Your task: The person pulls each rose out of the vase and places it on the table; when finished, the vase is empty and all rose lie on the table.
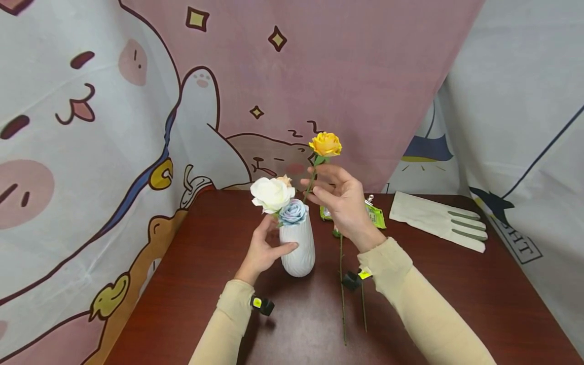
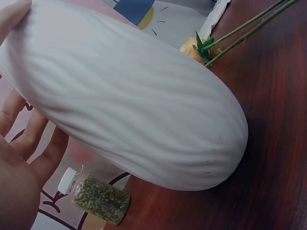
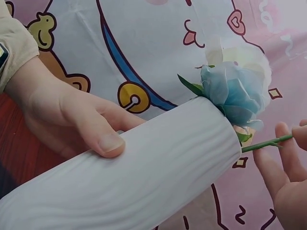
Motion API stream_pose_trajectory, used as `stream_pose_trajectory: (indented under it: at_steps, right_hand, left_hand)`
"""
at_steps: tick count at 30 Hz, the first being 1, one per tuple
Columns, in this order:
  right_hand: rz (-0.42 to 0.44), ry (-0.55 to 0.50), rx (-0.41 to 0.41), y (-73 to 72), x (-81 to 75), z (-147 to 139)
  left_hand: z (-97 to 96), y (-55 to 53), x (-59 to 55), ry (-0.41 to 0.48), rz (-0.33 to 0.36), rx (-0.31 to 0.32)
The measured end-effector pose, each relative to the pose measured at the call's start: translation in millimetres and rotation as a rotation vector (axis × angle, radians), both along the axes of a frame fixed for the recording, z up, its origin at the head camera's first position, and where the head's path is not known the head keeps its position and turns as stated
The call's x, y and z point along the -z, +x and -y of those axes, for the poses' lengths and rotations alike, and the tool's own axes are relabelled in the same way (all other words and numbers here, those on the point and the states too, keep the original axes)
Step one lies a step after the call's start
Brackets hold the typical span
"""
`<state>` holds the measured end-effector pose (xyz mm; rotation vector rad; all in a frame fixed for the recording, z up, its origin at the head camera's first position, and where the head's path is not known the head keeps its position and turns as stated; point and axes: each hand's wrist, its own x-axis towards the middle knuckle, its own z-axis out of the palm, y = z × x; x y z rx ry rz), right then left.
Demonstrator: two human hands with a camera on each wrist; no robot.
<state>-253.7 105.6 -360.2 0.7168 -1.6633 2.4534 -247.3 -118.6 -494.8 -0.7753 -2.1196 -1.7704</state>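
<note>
A white ribbed vase (image 1: pixel 297 248) stands on the table, gripped by my left hand (image 1: pixel 266 249), its thumb across the front and its fingers around the far side. In the vase's mouth sit a white rose (image 1: pixel 272 194), a light blue rose (image 1: pixel 293 212) and a peach bloom (image 1: pixel 285 180), partly hidden. My right hand (image 1: pixel 343 205) pinches the green stem of a yellow rose (image 1: pixel 326 144), which rises above the others. In the right wrist view this stem (image 3: pixel 266 143) runs into the vase's mouth beside the blue rose (image 3: pixel 235 91).
Two flower stems (image 1: pixel 343 304) lie on the table right of the vase, a peach bloom (image 2: pixel 194 49) at their far end. Behind are a green packet (image 1: pixel 376 217) and a clear bottle (image 2: pixel 100 199) of green beads. A white glove (image 1: pixel 438 220) lies at the right.
</note>
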Motion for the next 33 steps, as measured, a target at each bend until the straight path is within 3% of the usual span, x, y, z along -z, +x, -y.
stream_pose_trajectory:
  at_steps: [10, 19, 33]
  right_hand:
    - [-0.079, -0.034, 0.035, -4.2, 0.7, 3]
    - [-0.093, -0.156, 0.057, -6.2, 0.9, 4]
    - [-0.125, -0.279, 0.079, -9.6, -5.0, -1]
  left_hand:
    - [-2.5, 1.5, -1.2, -0.005, 0.001, -0.021]
    - [-6.6, 19.1, -30.1, 0.002, -0.033, -0.013]
    - [-6.5, 19.0, -29.7, 0.024, -0.025, -0.002]
